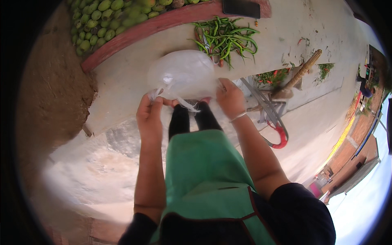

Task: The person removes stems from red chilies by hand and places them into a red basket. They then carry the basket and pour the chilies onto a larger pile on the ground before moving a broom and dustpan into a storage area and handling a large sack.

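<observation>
A pale concrete floor [122,81] fills the middle of the frame, with a red-edged heap of green mangoes [102,18] at the upper left and a loose pile of long green chillies [226,38] at upper centre, a dark flat slab [241,7] above them. Just above centre, a puffed, clear plastic bag [181,73] hangs between both hands, its long axis running left to right across the frame, its closed belly bulging up toward the chillies and its mouth turned down toward the person. The left hand [149,114] pinches a twisted corner of the film between fingertips; the right hand [229,98] curls closed over the bag's right edge. The film looks thin and slippery, so I judge that a light pinch could slip and let the mouth fall shut, or a hard tug could tear the corner
</observation>
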A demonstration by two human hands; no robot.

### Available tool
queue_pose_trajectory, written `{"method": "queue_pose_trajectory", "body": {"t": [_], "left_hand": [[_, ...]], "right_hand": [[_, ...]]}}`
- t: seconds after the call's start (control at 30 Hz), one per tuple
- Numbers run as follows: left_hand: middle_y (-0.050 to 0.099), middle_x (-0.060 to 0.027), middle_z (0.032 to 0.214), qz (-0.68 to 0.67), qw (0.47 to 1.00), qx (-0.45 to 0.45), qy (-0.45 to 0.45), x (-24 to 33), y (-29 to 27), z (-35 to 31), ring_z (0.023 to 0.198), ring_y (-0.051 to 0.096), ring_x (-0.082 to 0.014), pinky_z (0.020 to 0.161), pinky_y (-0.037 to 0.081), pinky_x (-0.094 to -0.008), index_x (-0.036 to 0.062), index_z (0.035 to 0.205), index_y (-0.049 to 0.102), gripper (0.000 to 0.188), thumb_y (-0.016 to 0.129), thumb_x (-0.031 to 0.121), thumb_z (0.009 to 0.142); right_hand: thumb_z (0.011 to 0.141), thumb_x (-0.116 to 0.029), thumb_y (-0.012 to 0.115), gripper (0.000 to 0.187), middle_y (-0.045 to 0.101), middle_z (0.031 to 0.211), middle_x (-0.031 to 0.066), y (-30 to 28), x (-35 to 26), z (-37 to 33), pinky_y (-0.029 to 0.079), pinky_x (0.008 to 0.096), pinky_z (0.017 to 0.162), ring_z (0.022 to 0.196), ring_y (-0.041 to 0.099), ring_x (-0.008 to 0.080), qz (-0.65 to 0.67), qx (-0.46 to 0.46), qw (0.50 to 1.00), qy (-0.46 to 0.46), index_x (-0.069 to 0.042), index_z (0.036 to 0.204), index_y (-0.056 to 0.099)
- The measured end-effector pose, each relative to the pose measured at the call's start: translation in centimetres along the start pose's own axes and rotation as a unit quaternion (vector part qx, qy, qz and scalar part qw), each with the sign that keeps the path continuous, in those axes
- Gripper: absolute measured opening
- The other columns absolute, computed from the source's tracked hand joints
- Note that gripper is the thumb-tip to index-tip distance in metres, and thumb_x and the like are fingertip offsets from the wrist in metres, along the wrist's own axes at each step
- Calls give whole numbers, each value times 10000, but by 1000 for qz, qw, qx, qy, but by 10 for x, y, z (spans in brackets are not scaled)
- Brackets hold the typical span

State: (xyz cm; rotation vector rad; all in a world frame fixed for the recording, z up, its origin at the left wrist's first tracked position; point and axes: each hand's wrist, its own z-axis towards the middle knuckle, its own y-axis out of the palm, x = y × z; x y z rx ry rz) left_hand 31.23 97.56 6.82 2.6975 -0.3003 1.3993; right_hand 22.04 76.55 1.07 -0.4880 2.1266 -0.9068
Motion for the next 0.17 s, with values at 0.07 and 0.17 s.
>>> {"method": "queue_pose_trajectory", "body": {"t": [0.07, 0.17], "left_hand": [[604, -31, 765, 20, 1000, 4, -5, 0, -4, 0, 824, 539, -117, 885, 369, -290, 10, 1067, 565, 230, 494, 156, 904], [605, -28, 752, 31, 999, -20, -36, 2, -7, -6, 854, 540, -118, 922, 352, -302, 15, 1081, 565, 249, 520, 178, 898]], "right_hand": [[789, -142, 605, 299, 644, 907, 124, -22, -5, 1, 499, 380, 741, 835, 637, 273, 101, -2, 995, 22, -56, 1073, 568], [789, -119, 616, 271, 655, 948, 133, -60, -36, -6, 503, 356, 756, 867, 648, 221, 248, -46, 967, 30, -57, 1051, 581]]}}
